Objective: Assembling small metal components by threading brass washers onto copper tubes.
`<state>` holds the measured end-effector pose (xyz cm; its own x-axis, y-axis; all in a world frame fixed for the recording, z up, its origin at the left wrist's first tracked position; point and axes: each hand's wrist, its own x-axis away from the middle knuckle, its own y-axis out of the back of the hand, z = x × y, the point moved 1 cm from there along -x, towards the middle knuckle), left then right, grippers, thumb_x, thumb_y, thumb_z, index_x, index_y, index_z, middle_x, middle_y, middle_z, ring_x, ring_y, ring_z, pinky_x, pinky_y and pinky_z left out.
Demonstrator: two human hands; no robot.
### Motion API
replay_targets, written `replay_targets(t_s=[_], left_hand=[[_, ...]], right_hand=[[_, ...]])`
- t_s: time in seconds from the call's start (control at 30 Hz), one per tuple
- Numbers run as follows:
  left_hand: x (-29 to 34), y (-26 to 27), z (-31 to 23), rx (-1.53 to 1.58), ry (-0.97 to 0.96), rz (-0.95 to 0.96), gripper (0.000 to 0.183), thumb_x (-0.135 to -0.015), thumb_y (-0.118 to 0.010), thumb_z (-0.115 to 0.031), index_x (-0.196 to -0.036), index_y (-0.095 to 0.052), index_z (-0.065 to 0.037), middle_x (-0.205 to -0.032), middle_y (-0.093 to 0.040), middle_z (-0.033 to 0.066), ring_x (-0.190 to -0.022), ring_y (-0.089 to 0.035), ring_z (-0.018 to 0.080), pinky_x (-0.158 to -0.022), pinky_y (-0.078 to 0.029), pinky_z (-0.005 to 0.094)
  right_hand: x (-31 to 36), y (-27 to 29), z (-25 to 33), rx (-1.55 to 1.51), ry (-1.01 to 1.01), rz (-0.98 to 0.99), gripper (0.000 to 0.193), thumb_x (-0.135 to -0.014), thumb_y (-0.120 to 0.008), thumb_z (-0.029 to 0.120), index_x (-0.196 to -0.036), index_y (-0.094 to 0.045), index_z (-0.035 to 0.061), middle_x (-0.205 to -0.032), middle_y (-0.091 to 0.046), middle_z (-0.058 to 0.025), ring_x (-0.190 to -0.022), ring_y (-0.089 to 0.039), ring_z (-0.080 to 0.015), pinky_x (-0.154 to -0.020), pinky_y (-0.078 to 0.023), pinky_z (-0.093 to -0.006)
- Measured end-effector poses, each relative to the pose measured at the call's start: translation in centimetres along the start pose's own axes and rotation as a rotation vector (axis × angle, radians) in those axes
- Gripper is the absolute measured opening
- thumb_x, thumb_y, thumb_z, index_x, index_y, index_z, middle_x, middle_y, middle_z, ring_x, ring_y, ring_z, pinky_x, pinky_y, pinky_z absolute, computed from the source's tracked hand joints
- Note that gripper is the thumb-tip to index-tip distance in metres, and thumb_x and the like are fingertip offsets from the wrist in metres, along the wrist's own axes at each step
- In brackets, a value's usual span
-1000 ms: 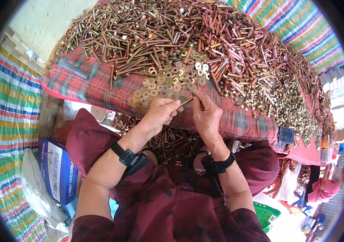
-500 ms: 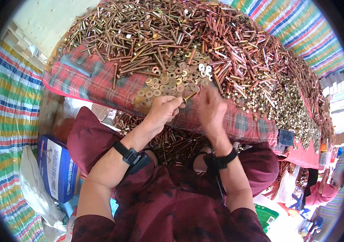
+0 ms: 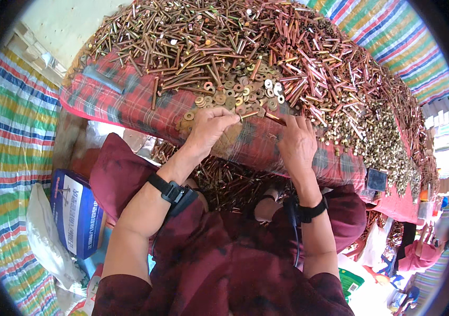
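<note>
A brass-coloured bolt [image 3: 249, 114] is pinched in my left hand [image 3: 209, 130], its shaft pointing right; a washer seems to sit by the fingertips. Facing it, my right hand [image 3: 298, 143] grips a dark coppery metal sleeve [image 3: 275, 119] by one end. A small gap separates bolt and sleeve. Just beyond both hands, flat round washers [image 3: 229, 100] lie loose on the red plaid cloth [image 3: 140, 110]. Behind them spreads a heap of long bolts [image 3: 182, 50], with reddish sleeves [image 3: 314, 66] to its right. Small gold nuts [image 3: 372, 131] are piled beyond my right hand.
A dark square block [image 3: 376, 179] sits at the cloth's right end. More metal pieces [image 3: 235, 184] lie below, between my legs. At the left are a blue box [image 3: 77, 213] and a white sack [image 3: 48, 237]. Another person [image 3: 422, 253] is at the far right.
My right hand has moved right and slightly down, away from the bolt, and a sleeve now shows in its fingers. My left hand keeps the bolt, shifted slightly up.
</note>
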<state>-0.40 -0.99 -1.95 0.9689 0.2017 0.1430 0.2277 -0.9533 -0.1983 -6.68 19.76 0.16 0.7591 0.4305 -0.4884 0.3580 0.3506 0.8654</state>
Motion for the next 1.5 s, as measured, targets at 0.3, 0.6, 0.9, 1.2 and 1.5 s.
replay_targets(t_s=[0.3,0.6,0.9,1.2,1.5], left_hand=[[-0.7,-0.1,-0.5,-0.393,-0.247,0.093,0.015,-0.08,-0.067,-0.016,-0.077,-0.068,-0.001,-0.067,-0.061,-0.0024,-0.062,-0.051,0.0061,-0.057,-0.039,0.0233],[0.0,-0.9,-1.1,-0.561,-0.355,0.097,0.015,-0.08,-0.063,-0.015,-0.076,-0.066,0.0,-0.066,-0.06,-0.0011,-0.062,-0.052,0.007,-0.058,-0.041,0.0248],[-0.4,-1.8,0.2,-0.044,0.293,0.138,0.055,-0.094,-0.047,-0.049,-0.099,-0.058,0.005,-0.077,-0.06,0.0121,-0.06,-0.061,0.0164,-0.052,-0.047,0.0226],[-0.4,-3.7,0.3,-0.162,0.259,0.255,0.074,-0.09,-0.047,-0.059,-0.107,-0.056,0.013,-0.08,-0.063,0.0162,-0.072,-0.065,0.0208,-0.062,-0.056,0.028],[-0.2,-3.2,-0.6,-0.069,0.342,0.266,0.074,-0.088,-0.048,-0.062,-0.106,-0.058,0.009,-0.084,-0.063,0.0152,-0.072,-0.065,0.0209,-0.064,-0.056,0.0288]], right_hand=[[1.5,0.6,-0.6,-0.237,0.01,0.078,0.025,-0.072,-0.055,-0.002,-0.094,-0.059,0.0076,-0.089,-0.057,-0.0125,-0.086,-0.057,-0.0349,-0.072,-0.047,-0.043],[2.3,1.2,-0.7,-0.367,0.049,0.126,0.016,-0.078,-0.055,0.001,-0.093,-0.059,0.0068,-0.086,-0.057,-0.0136,-0.084,-0.058,-0.0368,-0.07,-0.048,-0.0441],[2.4,2.7,-3.4,-0.63,0.056,0.351,0.019,-0.078,-0.058,0.0,-0.097,-0.061,0.0042,-0.088,-0.058,-0.0136,-0.083,-0.059,-0.0354,-0.071,-0.048,-0.0406],[2.5,3.6,-4.9,-0.608,0.101,0.437,0.02,-0.079,-0.06,-0.002,-0.099,-0.064,0.0013,-0.084,-0.061,-0.0123,-0.078,-0.061,-0.0263,-0.07,-0.047,-0.0316],[2.2,3.7,-4.5,-0.963,-0.105,0.627,0.024,-0.076,-0.061,0.0,-0.099,-0.066,-0.0015,-0.088,-0.066,-0.0153,-0.083,-0.063,-0.0268,-0.075,-0.049,-0.0338]])
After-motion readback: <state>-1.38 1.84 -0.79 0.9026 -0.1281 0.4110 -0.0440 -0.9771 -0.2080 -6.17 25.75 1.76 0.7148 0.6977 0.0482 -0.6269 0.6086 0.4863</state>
